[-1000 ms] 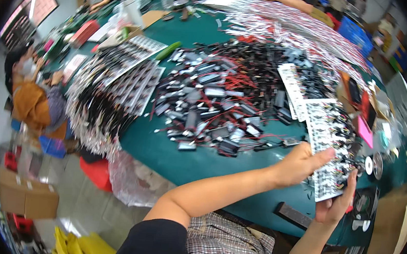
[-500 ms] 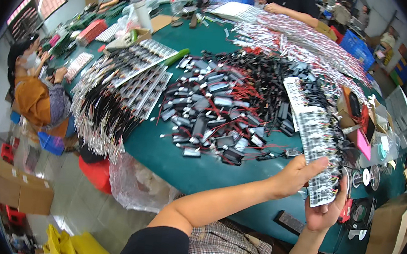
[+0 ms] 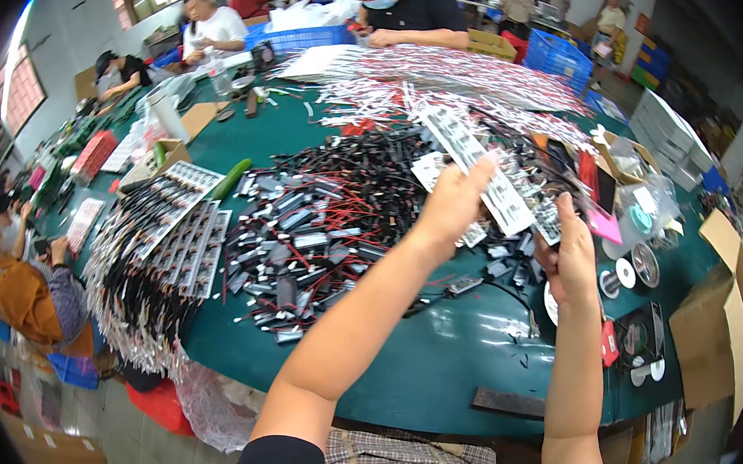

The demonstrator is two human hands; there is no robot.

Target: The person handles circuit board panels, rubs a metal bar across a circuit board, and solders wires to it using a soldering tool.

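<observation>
A white circuit board panel with rows of dark parts and wires along one edge is raised, tilted, over the right part of the table. My left hand grips its near-left edge, thumb on top. At its near end my right hand is cupped round the wired edge, thumb up; its fingertips are partly hidden. Beneath lies another white panel, mostly covered. To the left spreads a heap of small dark rectangular parts with red and black leads.
Stacked wired panels overhang the table's left edge, with a green cucumber-like object beside them. White-and-red strips lie along the far side. A dark bar, wire spools and a cardboard box are near right. Co-workers sit around.
Both hands have moved away from me, up and leftward in view, carrying the panel over the heap's far right side. The view has also shifted, showing more of the far table.
</observation>
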